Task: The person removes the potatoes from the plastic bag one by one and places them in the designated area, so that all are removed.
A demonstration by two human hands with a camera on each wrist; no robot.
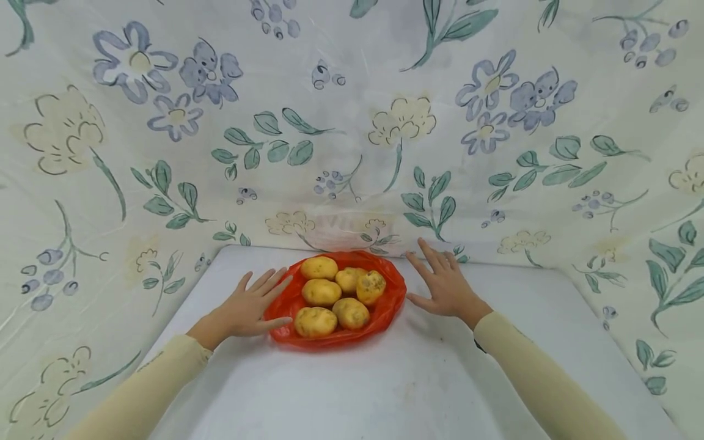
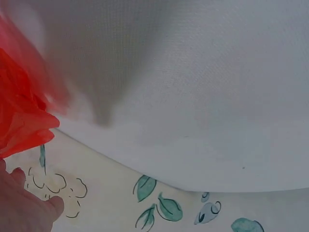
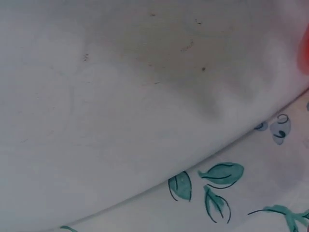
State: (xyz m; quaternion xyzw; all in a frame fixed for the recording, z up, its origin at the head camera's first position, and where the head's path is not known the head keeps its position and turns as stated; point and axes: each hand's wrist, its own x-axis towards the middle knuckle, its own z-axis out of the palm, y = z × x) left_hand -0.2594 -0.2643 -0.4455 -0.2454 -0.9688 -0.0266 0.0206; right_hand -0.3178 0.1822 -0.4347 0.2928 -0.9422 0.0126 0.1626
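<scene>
Several yellow potatoes (image 1: 321, 293) lie in an opened red plastic bag (image 1: 393, 305), its rim spread around them. One potato (image 1: 371, 288) at the right has a rough brownish patch. My left hand (image 1: 250, 307) is spread at the bag's left rim, fingers straight; whether it touches the plastic I cannot tell. On the other side, my right hand (image 1: 447, 284) spreads its fingers beside the right rim, holding nothing. The left wrist view catches part of the bag (image 2: 19, 106) and of the left hand (image 2: 24, 205). In the right wrist view only a red sliver (image 3: 304, 55) shows, and no hand.
A white table (image 1: 352, 391) carries the bag near its far edge. Floral sheeting (image 1: 352, 153) rises behind the table and along both sides. Small dark specks (image 3: 203, 69) dot the tabletop in the right wrist view.
</scene>
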